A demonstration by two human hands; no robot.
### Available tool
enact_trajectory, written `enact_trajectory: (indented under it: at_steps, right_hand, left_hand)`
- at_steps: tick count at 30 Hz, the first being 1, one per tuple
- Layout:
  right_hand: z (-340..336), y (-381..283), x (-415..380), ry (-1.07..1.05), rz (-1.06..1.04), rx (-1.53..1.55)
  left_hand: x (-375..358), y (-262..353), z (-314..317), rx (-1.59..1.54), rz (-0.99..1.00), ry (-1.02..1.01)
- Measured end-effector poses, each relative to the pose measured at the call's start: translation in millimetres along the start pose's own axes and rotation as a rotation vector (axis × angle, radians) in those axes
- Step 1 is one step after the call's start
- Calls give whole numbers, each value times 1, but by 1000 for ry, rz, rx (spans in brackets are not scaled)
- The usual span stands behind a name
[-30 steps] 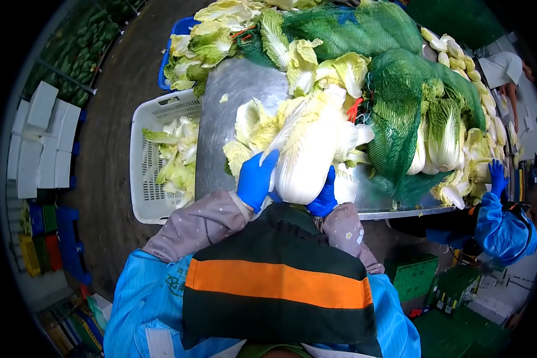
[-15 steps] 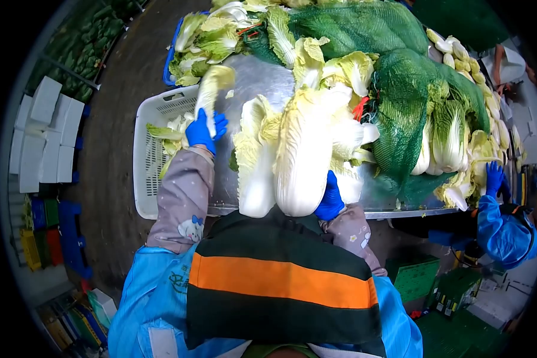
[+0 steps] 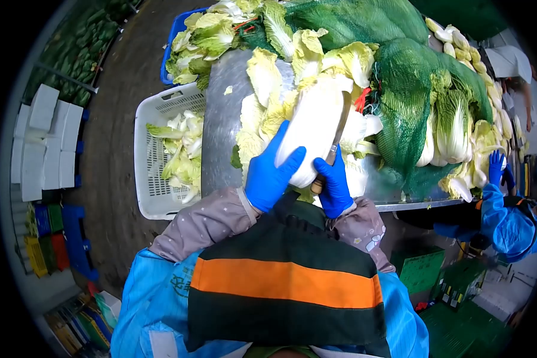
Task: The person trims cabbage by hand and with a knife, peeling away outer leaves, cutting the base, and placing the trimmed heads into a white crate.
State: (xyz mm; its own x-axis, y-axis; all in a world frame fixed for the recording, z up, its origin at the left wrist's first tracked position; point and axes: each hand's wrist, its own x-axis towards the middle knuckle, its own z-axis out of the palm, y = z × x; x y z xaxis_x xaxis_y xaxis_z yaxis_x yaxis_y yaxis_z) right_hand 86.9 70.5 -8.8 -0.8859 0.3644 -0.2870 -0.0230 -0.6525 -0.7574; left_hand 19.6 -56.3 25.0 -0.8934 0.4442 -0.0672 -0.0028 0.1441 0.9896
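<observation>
A pale napa cabbage (image 3: 310, 122) lies tilted in front of me over the metal table (image 3: 221, 131). My left hand (image 3: 274, 170), in a blue glove, grips its lower left side. In my right hand (image 3: 334, 182), also gloved in blue, is a knife (image 3: 342, 122) with a wooden handle; its blade lies along the cabbage's right side. Loose yellow-green leaves (image 3: 262, 77) are spread behind and to the left of the cabbage.
A white basket (image 3: 142, 155) with leaf scraps stands at left, a blue crate (image 3: 172, 51) of leaves behind it. Green mesh sacks (image 3: 400, 101) of cabbages lie at right. Beyond them a co-worker (image 3: 504, 224) in blue stands by the table.
My left hand has moved right from the white basket, let go of a leaf, and taken hold of the cabbage. The cabbage is tilted now, and the knife in my right hand has come into view.
</observation>
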Motion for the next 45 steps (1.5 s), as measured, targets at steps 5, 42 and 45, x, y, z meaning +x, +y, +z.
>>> enact_trajectory:
  at_steps: [5, 42, 45]
  right_hand:
    - [-12, 8, 4, -42, 85, 8]
    - [-18, -33, -75, -161, -630, -1176]
    - [-3, -32, -67, -210, -662, -1290]
  left_hand:
    - [3, -9, -10, -175, -41, 31]
    - [-37, 31, -77, 344, 114, -407]
    - [-43, 34, -74, 412, 120, -356]
